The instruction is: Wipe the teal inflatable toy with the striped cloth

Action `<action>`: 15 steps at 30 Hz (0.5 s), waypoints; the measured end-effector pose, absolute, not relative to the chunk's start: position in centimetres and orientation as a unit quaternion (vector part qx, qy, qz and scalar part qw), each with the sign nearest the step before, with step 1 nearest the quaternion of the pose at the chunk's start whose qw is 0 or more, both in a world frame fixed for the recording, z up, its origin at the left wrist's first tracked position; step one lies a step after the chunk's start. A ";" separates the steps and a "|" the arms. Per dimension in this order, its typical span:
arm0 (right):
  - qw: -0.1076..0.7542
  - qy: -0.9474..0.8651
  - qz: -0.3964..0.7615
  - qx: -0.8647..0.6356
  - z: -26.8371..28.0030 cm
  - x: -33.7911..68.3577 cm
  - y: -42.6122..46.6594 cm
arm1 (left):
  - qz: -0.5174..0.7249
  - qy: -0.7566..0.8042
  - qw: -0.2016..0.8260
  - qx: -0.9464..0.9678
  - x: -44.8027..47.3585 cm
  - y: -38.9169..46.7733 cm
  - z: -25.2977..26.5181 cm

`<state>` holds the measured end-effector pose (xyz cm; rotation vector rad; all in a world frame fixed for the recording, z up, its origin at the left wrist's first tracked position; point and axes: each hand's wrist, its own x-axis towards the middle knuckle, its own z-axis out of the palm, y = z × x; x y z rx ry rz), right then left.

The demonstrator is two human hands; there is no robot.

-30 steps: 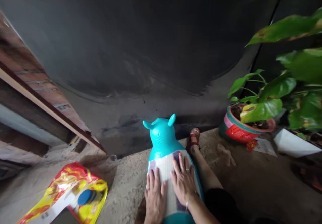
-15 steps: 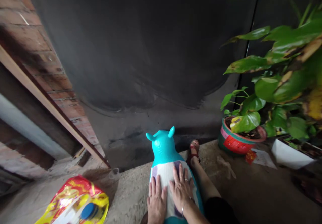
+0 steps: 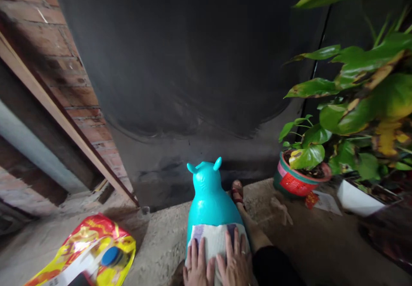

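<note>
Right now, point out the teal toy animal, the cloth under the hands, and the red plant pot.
teal toy animal (image 3: 209, 196), head view, on its back.
cloth (image 3: 212, 241), head view, bare middle above the fingers.
red plant pot (image 3: 294, 186), head view, on its red side wall.

Counted: two hands, left hand (image 3: 196, 266) and right hand (image 3: 236, 263); one turquoise animal toy (image 3: 209, 200); one cloth (image 3: 214, 239); one yellow-red bag (image 3: 86, 251); one red-green plant pot (image 3: 298, 179); one white planter (image 3: 357, 196).

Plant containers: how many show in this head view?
2. A red-and-green round pot stands right of the turquoise animal toy; a white planter lies further right. Leaves may hide others.
</note>
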<state>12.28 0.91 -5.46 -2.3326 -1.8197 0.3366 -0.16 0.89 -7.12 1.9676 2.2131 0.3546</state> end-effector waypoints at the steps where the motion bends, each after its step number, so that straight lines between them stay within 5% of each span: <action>1: 0.076 -0.607 0.109 -0.783 -4.9 12.2 2.0 | 0.119 0.738 0.105 0.656 -0.3 1.9 -6.8; 6: 0.052 -0.610 0.126 -0.780 -2.5 12.2 8.5 | 0.122 0.724 0.228 0.639 -0.5 7.7 -4.6; 15: 0.059 -0.607 0.140 -0.780 -1.2 12.0 11.3 | 0.167 0.715 0.267 0.624 -0.4 10.8 -3.4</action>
